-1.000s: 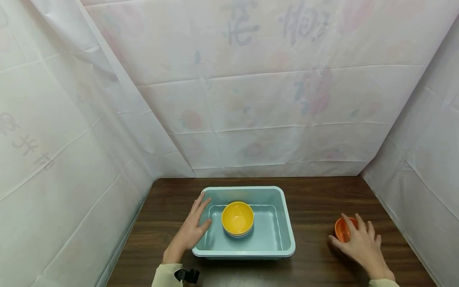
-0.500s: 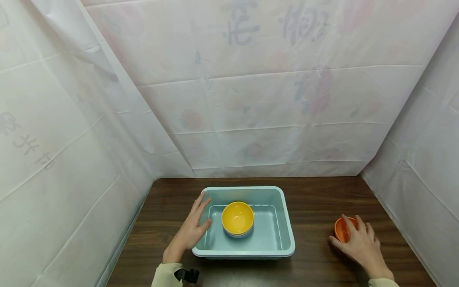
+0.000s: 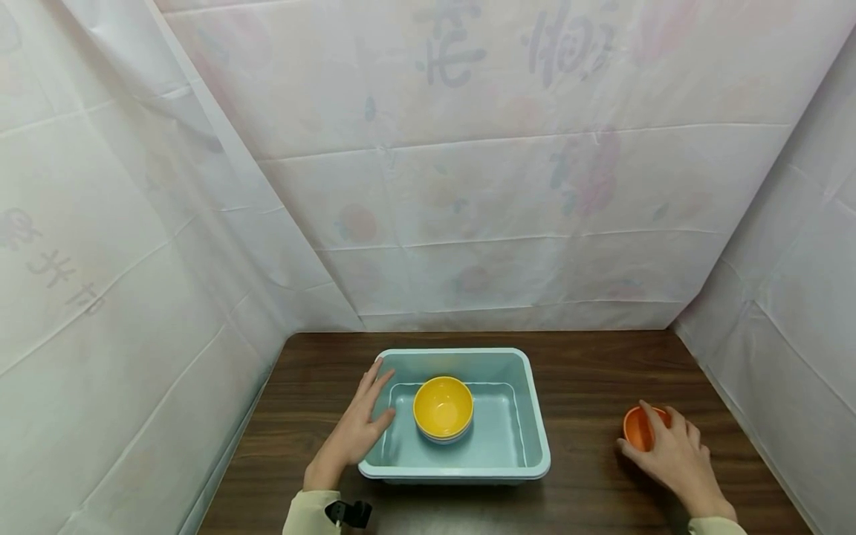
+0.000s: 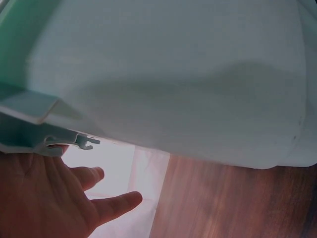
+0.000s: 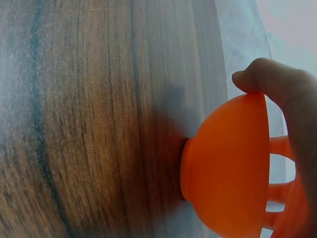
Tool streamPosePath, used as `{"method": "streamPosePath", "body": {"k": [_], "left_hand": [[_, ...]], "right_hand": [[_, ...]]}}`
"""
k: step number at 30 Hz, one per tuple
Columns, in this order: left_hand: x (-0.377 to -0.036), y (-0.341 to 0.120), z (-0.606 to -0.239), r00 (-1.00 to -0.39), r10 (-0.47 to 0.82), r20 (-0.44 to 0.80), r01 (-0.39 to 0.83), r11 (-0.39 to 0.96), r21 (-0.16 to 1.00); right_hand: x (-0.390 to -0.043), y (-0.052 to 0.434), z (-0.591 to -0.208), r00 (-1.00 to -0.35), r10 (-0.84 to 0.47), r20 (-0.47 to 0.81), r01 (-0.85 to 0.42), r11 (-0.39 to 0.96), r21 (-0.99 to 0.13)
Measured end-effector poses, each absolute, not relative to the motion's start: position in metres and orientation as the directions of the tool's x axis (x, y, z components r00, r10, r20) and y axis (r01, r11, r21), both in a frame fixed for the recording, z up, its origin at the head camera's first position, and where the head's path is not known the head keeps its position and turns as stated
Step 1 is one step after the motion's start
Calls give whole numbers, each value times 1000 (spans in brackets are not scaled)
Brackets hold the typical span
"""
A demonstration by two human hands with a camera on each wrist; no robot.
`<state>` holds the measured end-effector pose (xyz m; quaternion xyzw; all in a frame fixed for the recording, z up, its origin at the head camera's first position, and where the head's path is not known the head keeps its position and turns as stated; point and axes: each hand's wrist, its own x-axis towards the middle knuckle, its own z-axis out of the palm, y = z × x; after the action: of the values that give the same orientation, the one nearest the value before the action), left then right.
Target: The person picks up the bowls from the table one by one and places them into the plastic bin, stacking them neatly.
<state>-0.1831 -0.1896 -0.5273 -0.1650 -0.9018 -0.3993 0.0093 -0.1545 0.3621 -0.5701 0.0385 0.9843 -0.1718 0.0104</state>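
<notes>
On the right of the table, an orange bowl [image 3: 637,429] stands upright on its foot. My right hand [image 3: 678,461] grips it from above. In the right wrist view the thumb [image 5: 270,82] bends over the rim, and the other fingers reach across the mouth, partly hidden behind the bowl. My left hand [image 3: 354,431], fingers spread and fairly straight, rests at the left rim of a pale blue basin [image 3: 455,472]. Inside the basin sits a yellow bowl [image 3: 443,407], stacked on a paler bowl [image 3: 446,440] that shows only as an edge beneath it.
The dark wood-grain table [image 3: 582,386] lies under everything. White printed sheets [image 3: 468,223] hang behind it and along both sides, with the right sheet [image 3: 789,342] close beyond the right hand. A black strap [image 3: 348,513] circles the left wrist.
The right hand's fingers have shifted very slightly to the right on the orange bowl. The left hand, the basin and the yellow bowl have stayed put.
</notes>
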Motion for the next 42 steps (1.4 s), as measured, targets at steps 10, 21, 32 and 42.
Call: {"method": "streamPosePath", "body": {"k": [10, 21, 32, 42], "left_hand": [[-183, -189, -527, -948, 284, 141, 295, 629, 719], [-182, -190, -528, -945, 289, 152, 307, 626, 717], [-182, -190, -527, -947, 286, 146, 301, 628, 718], [-182, -190, -527, -948, 285, 145, 299, 629, 718]], "right_hand": [[-156, 363, -569, -997, 72, -38, 81, 937, -340], [-157, 361, -568, -997, 63, -36, 71, 938, -339], [-161, 356, -561, -998, 51, -34, 59, 938, -341], [-162, 346, -559, -1000, 23, 21, 15, 942, -336]]}}
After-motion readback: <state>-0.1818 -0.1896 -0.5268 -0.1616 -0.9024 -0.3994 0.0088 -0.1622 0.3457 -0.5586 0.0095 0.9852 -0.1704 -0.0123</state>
